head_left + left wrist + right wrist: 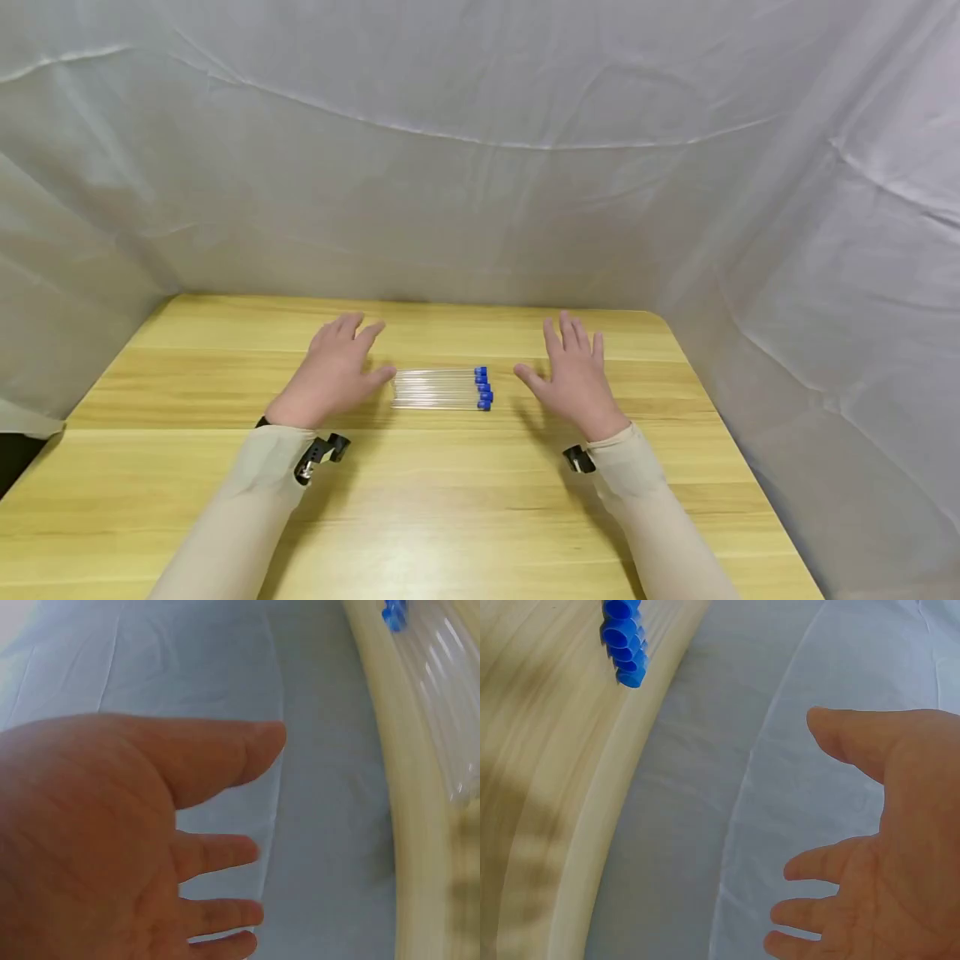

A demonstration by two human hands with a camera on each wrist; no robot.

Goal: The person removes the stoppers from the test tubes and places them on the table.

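Several clear test tubes (437,390) with blue caps (483,389) lie side by side on the wooden table (450,500), caps pointing right. My left hand (333,372) hovers palm down just left of them, fingers straight, thumb near the tubes' closed ends. My right hand (572,377) hovers to their right, also flat and holding nothing. The left wrist view shows my left hand (135,825) empty and the tubes (450,705) at the upper right. In the right wrist view my right hand (870,847) is spread and the blue caps (622,641) sit at the top left.
White cloth (480,150) hangs as a backdrop behind and on both sides of the table. The table's right edge (742,467) runs close to the cloth. A small black camera clip (318,454) sits on each wrist over beige sleeves.
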